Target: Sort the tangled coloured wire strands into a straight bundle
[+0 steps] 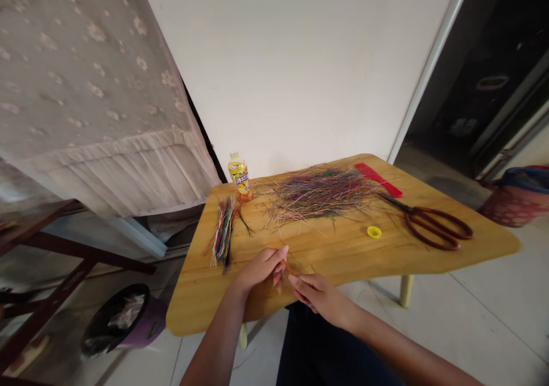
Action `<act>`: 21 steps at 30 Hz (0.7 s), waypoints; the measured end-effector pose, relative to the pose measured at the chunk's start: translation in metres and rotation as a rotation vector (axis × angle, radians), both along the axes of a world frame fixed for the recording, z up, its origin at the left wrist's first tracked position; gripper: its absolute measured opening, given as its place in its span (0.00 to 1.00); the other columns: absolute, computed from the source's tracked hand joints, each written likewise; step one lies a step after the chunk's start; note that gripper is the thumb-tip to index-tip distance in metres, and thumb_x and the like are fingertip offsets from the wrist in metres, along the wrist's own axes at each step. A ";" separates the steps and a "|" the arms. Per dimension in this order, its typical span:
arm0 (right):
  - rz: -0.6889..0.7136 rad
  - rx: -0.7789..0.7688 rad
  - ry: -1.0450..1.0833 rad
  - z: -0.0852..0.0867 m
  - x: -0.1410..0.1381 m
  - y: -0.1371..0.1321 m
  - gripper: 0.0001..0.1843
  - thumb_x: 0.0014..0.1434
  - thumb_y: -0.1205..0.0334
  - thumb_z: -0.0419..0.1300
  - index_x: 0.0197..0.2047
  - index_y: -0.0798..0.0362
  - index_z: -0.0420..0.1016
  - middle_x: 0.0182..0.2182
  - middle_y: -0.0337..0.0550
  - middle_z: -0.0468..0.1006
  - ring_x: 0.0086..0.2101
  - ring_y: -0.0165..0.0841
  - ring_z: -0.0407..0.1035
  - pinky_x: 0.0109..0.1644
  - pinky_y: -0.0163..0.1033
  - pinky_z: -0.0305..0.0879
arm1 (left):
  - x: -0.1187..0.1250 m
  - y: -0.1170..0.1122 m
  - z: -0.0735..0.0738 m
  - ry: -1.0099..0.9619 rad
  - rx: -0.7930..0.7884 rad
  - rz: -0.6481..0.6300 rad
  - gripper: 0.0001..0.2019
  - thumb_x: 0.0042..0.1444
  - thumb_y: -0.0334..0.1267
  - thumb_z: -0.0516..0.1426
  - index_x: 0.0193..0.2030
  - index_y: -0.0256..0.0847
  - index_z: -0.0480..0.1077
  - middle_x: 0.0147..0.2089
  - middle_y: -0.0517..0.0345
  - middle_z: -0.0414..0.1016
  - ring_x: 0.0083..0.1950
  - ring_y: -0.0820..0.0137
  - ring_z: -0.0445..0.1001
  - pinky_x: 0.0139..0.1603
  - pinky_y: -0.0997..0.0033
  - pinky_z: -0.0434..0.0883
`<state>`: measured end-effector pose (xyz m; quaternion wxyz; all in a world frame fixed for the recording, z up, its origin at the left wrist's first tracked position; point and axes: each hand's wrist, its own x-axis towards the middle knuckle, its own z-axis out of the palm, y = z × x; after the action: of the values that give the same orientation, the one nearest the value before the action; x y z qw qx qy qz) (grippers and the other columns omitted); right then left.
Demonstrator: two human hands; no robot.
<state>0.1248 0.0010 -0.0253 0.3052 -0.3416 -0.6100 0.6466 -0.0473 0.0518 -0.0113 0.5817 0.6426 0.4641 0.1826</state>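
Observation:
My left hand (261,269) and my right hand (319,297) are close together above the near edge of a yellow wooden table (386,249). Both pinch a few thin orange strands (287,266), which are partly hidden by my fingers. Farther back lies a loose pile of thin multicoloured strands (319,194). A tighter multicoloured bundle (223,233) lies to the left of my hands. Right of them are a small yellow ring (374,232), a red comb (377,179) and scissors with dark red handles (435,227).
A yellow-labelled plastic bottle (239,174) stands at the table's far left corner. A patterned cloth (86,88) hangs at left above a dark wooden frame (43,283). A purple bin (124,320) stands on the floor at left, and a patterned basket (517,197) at right.

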 end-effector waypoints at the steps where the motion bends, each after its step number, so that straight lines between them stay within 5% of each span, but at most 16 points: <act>1: -0.003 0.019 -0.029 0.001 0.002 -0.004 0.31 0.57 0.33 0.46 0.19 0.53 0.56 0.14 0.30 0.52 0.15 0.21 0.47 0.18 0.31 0.44 | 0.000 -0.001 0.000 0.003 0.008 -0.007 0.28 0.56 0.61 0.43 0.16 0.42 0.55 0.10 0.66 0.58 0.16 0.73 0.67 0.21 0.75 0.60; 7: -0.042 0.000 -0.080 -0.002 0.013 -0.027 0.31 0.59 0.36 0.44 0.19 0.53 0.60 0.08 0.30 0.54 0.11 0.22 0.48 0.17 0.31 0.44 | 0.000 -0.002 0.001 0.012 0.112 -0.026 0.29 0.58 0.60 0.41 0.14 0.42 0.53 0.09 0.66 0.55 0.14 0.74 0.67 0.20 0.74 0.58; 15: -0.036 0.365 -0.172 -0.003 0.027 -0.049 0.28 0.66 0.48 0.41 0.22 0.55 0.65 0.14 0.34 0.61 0.17 0.24 0.57 0.24 0.30 0.55 | 0.008 -0.007 0.002 -0.070 0.032 -0.122 0.29 0.53 0.65 0.43 0.14 0.44 0.50 0.08 0.66 0.53 0.12 0.74 0.65 0.17 0.75 0.57; 21: -0.066 0.465 -0.154 -0.008 0.033 -0.058 0.29 0.67 0.51 0.41 0.21 0.55 0.67 0.14 0.35 0.62 0.18 0.24 0.59 0.26 0.30 0.55 | 0.011 -0.013 0.011 -0.090 0.070 -0.148 0.29 0.54 0.64 0.43 0.13 0.44 0.47 0.08 0.66 0.52 0.12 0.76 0.62 0.18 0.74 0.57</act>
<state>0.1574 -0.0572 -0.0332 0.3491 -0.3305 -0.7523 0.4506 -0.0363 0.0393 -0.0004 0.5908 0.6865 0.3820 0.1837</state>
